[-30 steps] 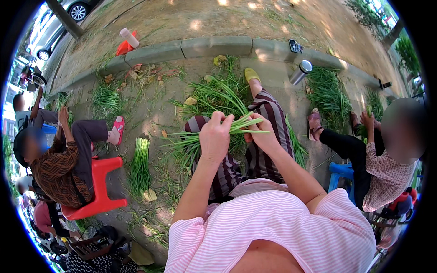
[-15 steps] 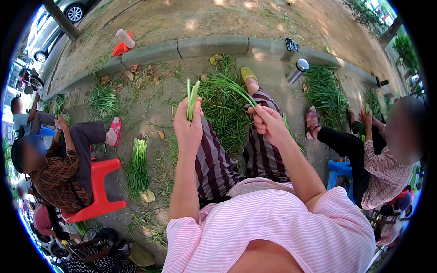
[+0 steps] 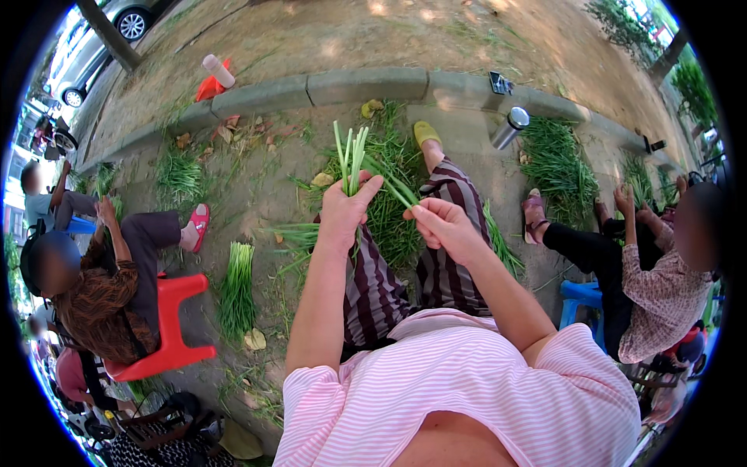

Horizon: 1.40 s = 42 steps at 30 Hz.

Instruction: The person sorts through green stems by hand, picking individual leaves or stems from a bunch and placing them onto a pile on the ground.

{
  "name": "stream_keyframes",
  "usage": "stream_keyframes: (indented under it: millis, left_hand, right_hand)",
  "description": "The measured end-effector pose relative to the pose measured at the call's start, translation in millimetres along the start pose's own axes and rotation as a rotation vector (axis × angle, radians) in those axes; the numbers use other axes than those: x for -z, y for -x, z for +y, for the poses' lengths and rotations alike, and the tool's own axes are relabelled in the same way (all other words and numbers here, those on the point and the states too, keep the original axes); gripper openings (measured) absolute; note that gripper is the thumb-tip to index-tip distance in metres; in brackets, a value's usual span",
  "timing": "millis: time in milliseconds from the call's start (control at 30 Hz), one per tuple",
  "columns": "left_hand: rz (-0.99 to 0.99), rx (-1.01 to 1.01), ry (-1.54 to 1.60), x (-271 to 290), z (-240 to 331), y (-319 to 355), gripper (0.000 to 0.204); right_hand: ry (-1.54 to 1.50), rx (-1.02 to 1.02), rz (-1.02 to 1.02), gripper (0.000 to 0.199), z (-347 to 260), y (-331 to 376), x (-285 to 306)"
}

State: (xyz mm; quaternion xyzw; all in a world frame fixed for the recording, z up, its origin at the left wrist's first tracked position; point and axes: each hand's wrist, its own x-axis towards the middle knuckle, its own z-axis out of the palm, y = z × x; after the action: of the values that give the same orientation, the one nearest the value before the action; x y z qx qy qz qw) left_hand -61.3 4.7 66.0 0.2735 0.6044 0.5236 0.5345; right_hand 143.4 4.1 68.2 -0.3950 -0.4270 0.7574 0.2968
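As they grip stalks (image 3: 355,163), both hands (image 3: 347,214) (image 3: 447,227) angle inward

Slender green stalks (image 3: 356,162), held in a bunch, pale ends forward

Place: outdoors, by a roadside, so far as we can tell. We list our evidence:

- Ground: bare earth (image 3: 350,37), sun-dappled; grey kerb (image 3: 366,87); hard pavement (image 3: 473,128) on our side of it, littered with fallen leaves (image 3: 321,180).
- Growth: tree trunk (image 3: 109,37), upper left; bush (image 3: 695,97), far right.
- Vehicles: one silver car (image 3: 95,53), beyond the trunk.
- Seating: low plastic stools, one red (image 3: 177,327), one blue (image 3: 580,302); we see people (image 3: 101,289) seated to both sides.
- Produce: greens (image 3: 391,218), heaped directly on the pavement.
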Motion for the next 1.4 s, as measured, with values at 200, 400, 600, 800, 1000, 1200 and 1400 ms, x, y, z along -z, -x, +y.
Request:
stream_keyframes:
  millis: [200,400,600,800,1000,1200,1400]
  left_hand:
    - [-0.110,0.041,-0.085,8,2,-1,0.024]
    - [-0.104,0.005,-0.077,8,7,-4,0.019]
    - [-0.035,-0.019,-0.089,2,5,-2,0.016]
    - [-0.013,-0.093,-0.157,0,2,5,0.012]
    - [0.106,-0.202,-0.282,-5,-9,-5,0.015]
    - [0.274,-0.441,-0.597,-13,-16,-6,0.015]
    - [0.424,-0.589,-0.721,-15,-15,-6,0.020]
  right_hand:
    - [0.046,-0.017,0.003,0.024,1,-1,-3]
    - [0.044,-0.050,0.062,0.023,-9,1,8]
    - [0.029,-0.034,0.067,0.023,-7,-1,7]
    - [-0.076,-0.063,0.138,0.022,0,-6,2]
    - [-0.020,-0.053,0.146,0.023,-1,-6,3]
    - [0.019,-0.046,0.142,0.024,-3,-8,-3]
    - [-0.116,-0.111,0.170,0.021,-5,-4,-9]
